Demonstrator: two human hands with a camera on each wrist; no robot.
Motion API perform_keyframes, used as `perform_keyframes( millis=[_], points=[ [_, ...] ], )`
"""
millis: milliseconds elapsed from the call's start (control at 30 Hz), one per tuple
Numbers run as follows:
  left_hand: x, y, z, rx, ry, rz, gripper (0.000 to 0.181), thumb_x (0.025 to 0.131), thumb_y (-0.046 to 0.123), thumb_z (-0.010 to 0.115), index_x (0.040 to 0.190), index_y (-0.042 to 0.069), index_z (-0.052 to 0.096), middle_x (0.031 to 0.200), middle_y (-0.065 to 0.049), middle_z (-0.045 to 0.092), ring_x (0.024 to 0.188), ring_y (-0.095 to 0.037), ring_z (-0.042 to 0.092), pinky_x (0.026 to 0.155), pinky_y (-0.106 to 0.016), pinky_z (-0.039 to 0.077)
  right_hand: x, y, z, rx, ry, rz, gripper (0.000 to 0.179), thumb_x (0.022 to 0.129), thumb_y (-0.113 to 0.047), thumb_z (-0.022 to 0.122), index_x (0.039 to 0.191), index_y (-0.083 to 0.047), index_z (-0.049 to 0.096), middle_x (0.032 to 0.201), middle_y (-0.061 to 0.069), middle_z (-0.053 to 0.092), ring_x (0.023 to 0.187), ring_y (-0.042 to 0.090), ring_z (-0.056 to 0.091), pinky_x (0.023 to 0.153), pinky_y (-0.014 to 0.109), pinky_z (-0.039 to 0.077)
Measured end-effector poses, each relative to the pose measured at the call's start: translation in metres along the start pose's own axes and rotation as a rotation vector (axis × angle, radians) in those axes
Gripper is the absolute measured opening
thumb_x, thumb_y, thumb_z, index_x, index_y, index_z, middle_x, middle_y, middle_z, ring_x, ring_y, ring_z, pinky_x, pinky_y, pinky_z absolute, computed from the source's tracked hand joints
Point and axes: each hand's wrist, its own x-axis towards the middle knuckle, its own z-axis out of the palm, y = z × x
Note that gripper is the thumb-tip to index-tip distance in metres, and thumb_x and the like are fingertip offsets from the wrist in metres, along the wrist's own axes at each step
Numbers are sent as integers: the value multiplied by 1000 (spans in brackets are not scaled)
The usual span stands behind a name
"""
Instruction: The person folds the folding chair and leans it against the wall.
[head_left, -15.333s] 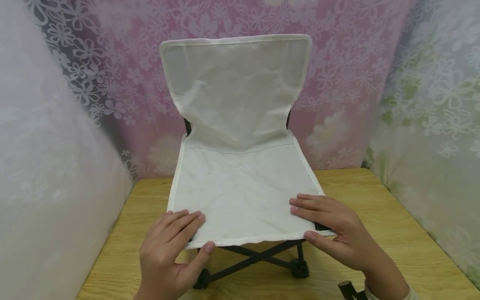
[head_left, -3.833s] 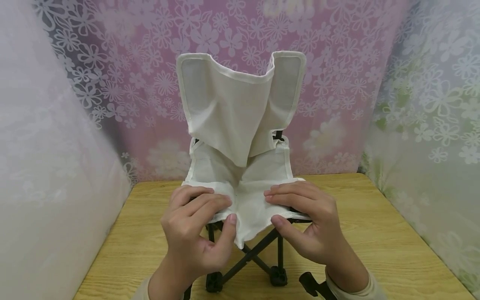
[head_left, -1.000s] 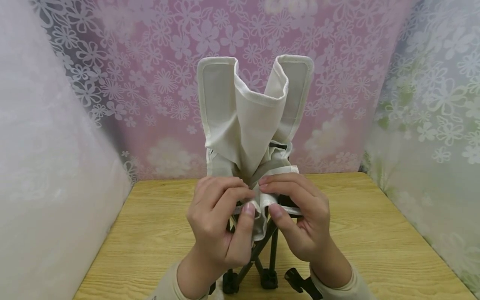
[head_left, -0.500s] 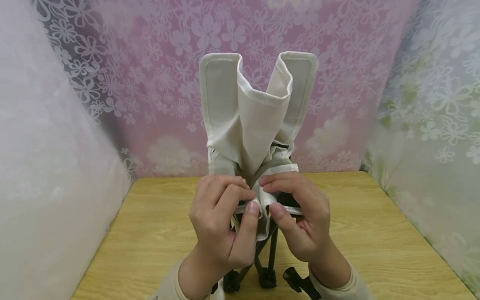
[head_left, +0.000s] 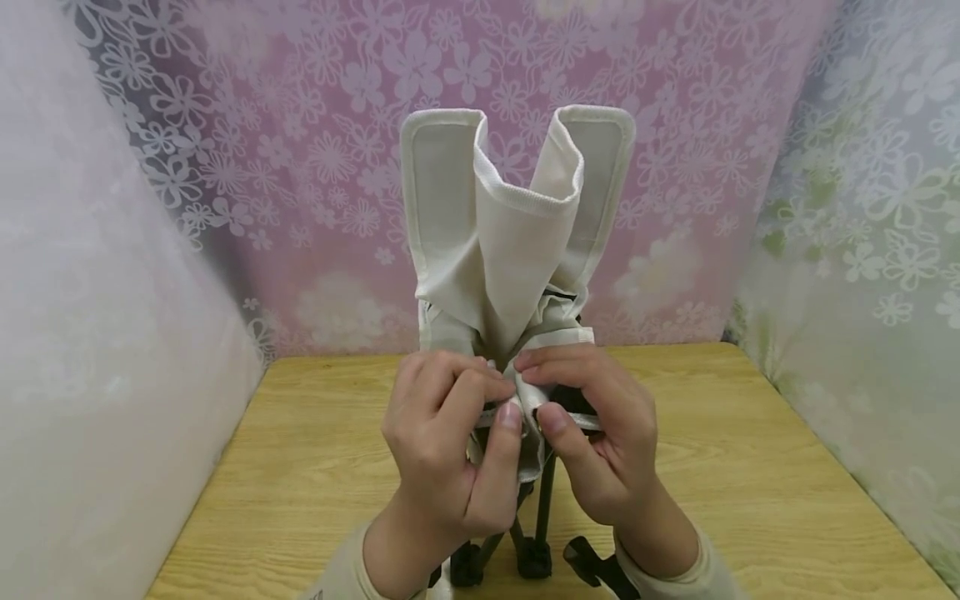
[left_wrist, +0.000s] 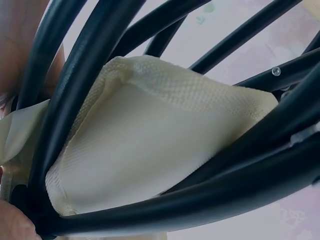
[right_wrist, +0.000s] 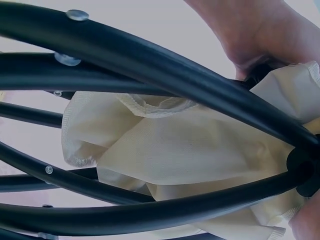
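Observation:
A folding chair (head_left: pixel 528 250) with off-white fabric and a black tube frame stands partly folded before me. Its backrest is creased into a deep middle fold, and the seat cloth bunches between my hands. My left hand (head_left: pixel 446 442) grips the left front corner of the seat, thumb on the near edge. Opposite it, my right hand (head_left: pixel 611 437) grips the right corner, its thumb close to the left one. Seen from below in the left wrist view, the seat cloth (left_wrist: pixel 130 145) hangs between black tubes (left_wrist: pixel 200 200). Similar sagging cloth (right_wrist: pixel 185 150) shows in the right wrist view.
The chair stands on a wood-grain table (head_left: pixel 315 483). A black foot (head_left: pixel 534 557) is visible below the seat, and a black leg end (head_left: pixel 585 560) sticks out beside my right wrist. Pink flowered curtain (head_left: pixel 300 250) hangs behind, with pale sheets (head_left: pixel 112 333) at the sides.
The seat was spread flat with my hands far apart. Both hands have since come together, narrowing the frame and folding seat and backrest. Over the last second they have closed in only slightly.

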Motion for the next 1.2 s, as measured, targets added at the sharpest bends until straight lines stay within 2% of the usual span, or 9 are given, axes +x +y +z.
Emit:
perform_keyframes(
  millis=[367, 833, 1200],
  points=[
    [1, 1, 3, 3, 3, -11, 8, 75, 8, 58, 74, 7, 66, 76, -5, 66, 72, -24, 61, 69, -39, 48, 2, -4, 2, 4, -3, 28, 28, 104, -11, 55, 97, 13, 68, 102, 23, 73, 104, 27, 71, 99, 29, 56],
    [2, 4, 4, 22, -5, -38, 5, 72, 7, 57, 75, 7, 62, 70, -3, 58, 66, -21, 54, 66, -37, 44, 2, -7, 0, -19, -14, 68, 28, 103, -12, 54, 100, 11, 69, 104, 23, 72, 104, 26, 71, 95, 28, 56],
    [2, 4, 4, 19, 2, -32, 7, 72, 7, 57, 75, 7, 63, 70, -3, 57, 66, -22, 53, 67, -38, 44, 1, -7, 1, -30, -26, 55, 30, 105, -11, 49, 101, 12, 69, 105, 23, 72, 107, 27, 69, 97, 29, 55]
  ],
)
